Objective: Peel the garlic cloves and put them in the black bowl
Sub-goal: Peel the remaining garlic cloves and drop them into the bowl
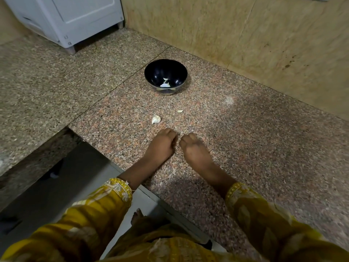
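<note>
Head view, looking down at a speckled granite table [255,144].

- Left hand [162,143] and right hand [193,148] rest side by side at the table's near middle, backs up, knuckles almost touching.
- Fingers [168,132] of both hands are curled down and away from the camera. The tips and the undersides are hidden, so I cannot tell how tightly they close or whether either hand holds anything.
- Garlic clove [156,119], white and with its skin seemingly still on, lies on the table just beyond the left fingers, a little to their left. It is close to them but not touching.
- Small white garlic scrap [180,111] lies farther off, to the right of the clove and beyond the gap between the hands. Whether it is peel or clove is unclear.
- Black bowl [154,71] stands upright well beyond both hands, near the far wall. A few white garlic pieces [165,84] sit in its bottom.
- Beige stone wall panel [245,38] backs the table on the far right.
- White appliance [75,19] on short feet stands at far left.
- Yellow embroidered sleeves [115,195] cover both forearms to the wrist.
- A bare foot [137,216] shows on the pale floor below the table's near edge.
</note>
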